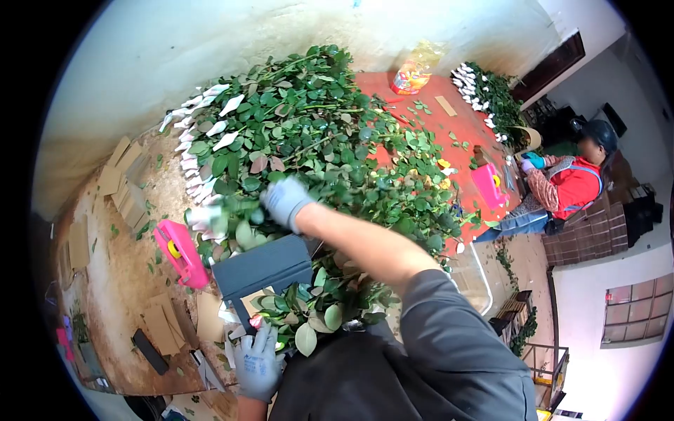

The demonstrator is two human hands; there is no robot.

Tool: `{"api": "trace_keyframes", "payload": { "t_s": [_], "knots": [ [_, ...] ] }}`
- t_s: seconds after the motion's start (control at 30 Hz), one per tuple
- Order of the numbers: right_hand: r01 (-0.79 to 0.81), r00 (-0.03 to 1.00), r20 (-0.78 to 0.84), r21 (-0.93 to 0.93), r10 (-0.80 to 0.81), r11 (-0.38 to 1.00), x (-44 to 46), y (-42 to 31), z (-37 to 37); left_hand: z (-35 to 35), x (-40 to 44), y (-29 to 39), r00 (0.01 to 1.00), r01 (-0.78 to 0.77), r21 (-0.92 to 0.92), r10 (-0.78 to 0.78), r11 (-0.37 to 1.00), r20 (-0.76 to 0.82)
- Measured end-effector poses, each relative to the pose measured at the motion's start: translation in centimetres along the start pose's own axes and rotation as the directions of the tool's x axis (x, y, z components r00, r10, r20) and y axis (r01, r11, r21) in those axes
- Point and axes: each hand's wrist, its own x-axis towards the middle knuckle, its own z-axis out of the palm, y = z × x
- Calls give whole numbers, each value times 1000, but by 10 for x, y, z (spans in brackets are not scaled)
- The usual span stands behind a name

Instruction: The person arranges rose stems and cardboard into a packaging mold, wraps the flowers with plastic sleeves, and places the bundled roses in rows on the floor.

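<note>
My left hand [258, 366], in a grey glove, lies at the bottom with fingers stretched out beside a red and white rose head [255, 321]. That rose and other leafy stems [306, 338] rest by a dark board [263, 268], close to my body. My right hand [286, 202], gloved too, reaches over the large leafy pile [309, 133] with its fingers curled. What it grips is hidden among leaves; a blurred white-wrapped head [209, 219] is just left of it. More white-wrapped heads [226, 140] line the pile's left edge.
Pink tape dispensers stand left [181, 254] and right [489, 185]. Cardboard pieces [163, 324] lie on the worn table [105, 270]. A bright bag [413, 76] stands on the red surface [449, 130]. At right, a person in red [577, 188] sits near more wrapped stems [495, 98].
</note>
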Motion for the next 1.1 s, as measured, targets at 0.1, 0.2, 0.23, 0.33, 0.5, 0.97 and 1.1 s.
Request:
{"api": "trace_keyframes", "payload": {
  "t_s": [0.1,0.2,0.23,0.33,0.5,0.97,1.1],
  "knots": [
    [-138,957,-257,-3,132,990,-9,48,-79,3,-3,-1,1000,7,-27,-7,1000,2],
    [-191,792,-596,-37,132,981,-46,85,-154,-1,-3,0,1000,7,-23,-7,1000,3],
    [-183,746,-654,-25,123,983,-64,84,-179,-3,-3,2,1000,-1,-21,1,1000,3],
    [-122,779,-626,-192,-25,974,-122,51,-221,3,-6,0,998,-31,-19,30,999,-53],
    [57,957,-258,-281,-133,958,-189,-33,-139,4,-12,1,997,4,-30,-6,1000,-71],
    [146,960,254,-89,-119,985,-190,-95,-99,14,-14,-1,999,40,5,-40,999,-24],
    [205,958,161,189,-236,960,-156,-127,-84,11,-13,0,998,52,-3,-52,999,-25]
  ]
}}
